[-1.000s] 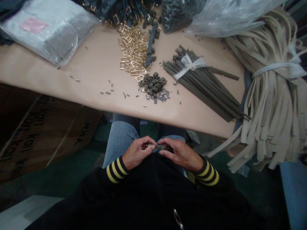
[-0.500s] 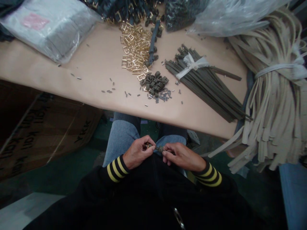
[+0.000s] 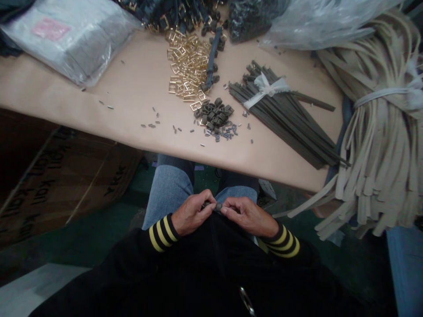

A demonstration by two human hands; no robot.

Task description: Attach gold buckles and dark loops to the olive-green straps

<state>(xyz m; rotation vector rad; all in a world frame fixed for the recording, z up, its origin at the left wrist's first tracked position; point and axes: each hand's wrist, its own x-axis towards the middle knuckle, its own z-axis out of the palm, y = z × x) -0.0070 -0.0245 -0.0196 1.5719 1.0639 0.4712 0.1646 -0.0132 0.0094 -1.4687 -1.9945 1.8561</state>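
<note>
Over my lap, my left hand [image 3: 194,212] is closed in a pinch on one end of a narrow olive strap, mostly hidden by the fingers. A small dark olive keeper loop [image 3: 218,206] shows in the gap between my two hands. From the other side my right hand [image 3: 246,215] pinches right beside the loop, thumb and forefinger pressed together. Whether those fingertips grip the loop or the strap end is too small to tell. On the table ahead lie a pile of olive keeper loops [image 3: 216,113] and a heap of gold buckles [image 3: 188,66].
Small metal pieces [image 3: 224,132] are scattered near the loops. A tied bundle of dark olive strips [image 3: 287,123] lies to the right, and a large bunch of beige straps [image 3: 380,145] hangs over the table's right end. A plastic-wrapped package [image 3: 72,39] sits back left; a cardboard box [image 3: 99,176] stands below.
My hands have come closer together, the right moving slightly left to the loop. The gold glint seen earlier at my left fingers is now hidden.
</note>
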